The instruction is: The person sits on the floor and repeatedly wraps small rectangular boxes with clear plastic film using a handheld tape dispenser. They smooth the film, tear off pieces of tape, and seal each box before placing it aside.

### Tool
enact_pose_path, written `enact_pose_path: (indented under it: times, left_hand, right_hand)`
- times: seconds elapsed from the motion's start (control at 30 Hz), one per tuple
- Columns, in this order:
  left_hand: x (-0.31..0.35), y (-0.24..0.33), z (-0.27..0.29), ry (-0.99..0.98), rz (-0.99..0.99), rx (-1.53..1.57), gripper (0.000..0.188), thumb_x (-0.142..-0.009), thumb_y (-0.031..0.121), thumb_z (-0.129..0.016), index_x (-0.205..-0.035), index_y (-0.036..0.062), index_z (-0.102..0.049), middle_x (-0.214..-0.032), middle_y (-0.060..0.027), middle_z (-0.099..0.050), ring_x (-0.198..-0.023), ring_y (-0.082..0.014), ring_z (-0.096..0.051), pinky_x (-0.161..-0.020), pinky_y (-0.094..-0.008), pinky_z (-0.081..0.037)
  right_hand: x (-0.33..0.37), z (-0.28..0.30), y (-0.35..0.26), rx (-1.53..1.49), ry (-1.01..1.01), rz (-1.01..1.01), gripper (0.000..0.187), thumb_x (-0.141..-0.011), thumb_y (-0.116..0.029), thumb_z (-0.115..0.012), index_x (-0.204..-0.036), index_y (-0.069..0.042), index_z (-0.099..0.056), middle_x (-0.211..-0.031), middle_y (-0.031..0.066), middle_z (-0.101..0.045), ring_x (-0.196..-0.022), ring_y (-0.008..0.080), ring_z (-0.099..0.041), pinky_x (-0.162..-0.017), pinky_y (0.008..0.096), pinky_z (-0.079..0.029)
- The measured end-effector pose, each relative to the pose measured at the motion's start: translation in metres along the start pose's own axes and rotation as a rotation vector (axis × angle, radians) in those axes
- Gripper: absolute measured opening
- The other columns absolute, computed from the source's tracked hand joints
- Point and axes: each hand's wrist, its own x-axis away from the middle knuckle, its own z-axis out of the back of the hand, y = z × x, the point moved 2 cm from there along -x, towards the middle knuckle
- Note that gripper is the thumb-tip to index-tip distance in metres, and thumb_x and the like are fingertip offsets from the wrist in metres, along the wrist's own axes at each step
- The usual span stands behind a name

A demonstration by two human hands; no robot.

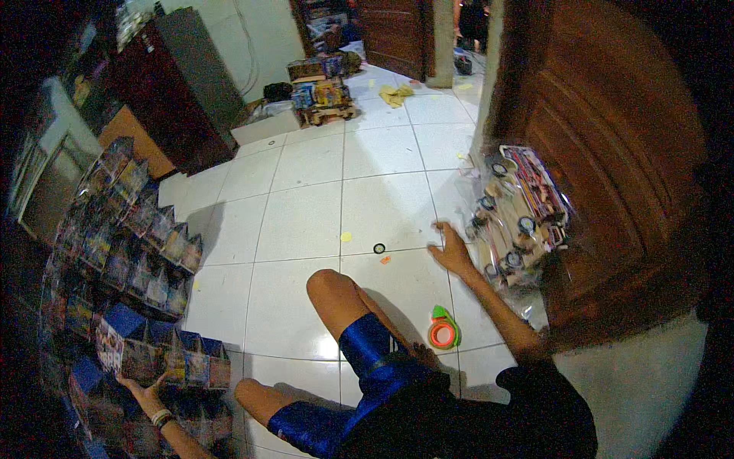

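On floor | right hand open beside upright bagged toy truck | left hand open touching boxes

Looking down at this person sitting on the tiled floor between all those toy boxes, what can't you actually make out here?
- Left hand: it reaches the stacked toy boxes, but dim light hides whether it grips one.
- Bagged toy trucks by the right hand: glare on the plastic blurs how many there are.
- Small black ring on the floor: too small to identify.
- Tape dispenser: the knee partly borders it; its blade is unclear.
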Motion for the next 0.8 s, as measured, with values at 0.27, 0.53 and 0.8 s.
enact_pose_path:
  times: [0.27,0.53,0.8]
  left_hand:
    - [0.125,-0.004,0.024,-0.403,0.314,0.047,0.063,-0.099,0.046,-0.065,-0.15,0.0148,-0.045,-0.157,-0.0108,-0.039,-0.131,-0.0413,-0.053,-0.096,-0.0538,-0.054]
    - [0.228,0.055,0.109,-0.331,0.59,-0.981,0.046,-0.098,0.037,-0.071,-0.135,0.0107,-0.065,-0.133,-0.0079,-0.067,-0.111,-0.0245,-0.068,-0.088,-0.0403,-0.059]
    - [0.262,0.043,0.141,-0.491,0.564,-1.208,0.044,-0.096,0.033,-0.073,-0.132,0.0083,-0.067,-0.133,-0.0087,-0.068,-0.114,-0.0243,-0.067,-0.097,-0.042,-0.054]
  right_hand:
    - [-0.264,0.064,0.099,1.3,0.005,0.115,0.077,-0.092,-0.026,-0.067,-0.159,-0.003,-0.036,-0.169,0.0287,-0.017,-0.156,0.0452,-0.018,-0.125,0.06,-0.019]
    - [-0.331,0.093,0.188,1.444,-0.009,0.318,0.035,-0.098,-0.038,-0.06,-0.098,-0.006,-0.072,-0.096,0.0177,-0.073,-0.098,0.0328,-0.071,-0.085,0.0503,-0.053]
    - [-0.327,0.197,0.09,1.29,-0.396,0.175,0.031,-0.096,-0.035,-0.065,-0.092,-0.005,-0.074,-0.089,0.0141,-0.073,-0.083,0.0282,-0.071,-0.071,0.0452,-0.056]
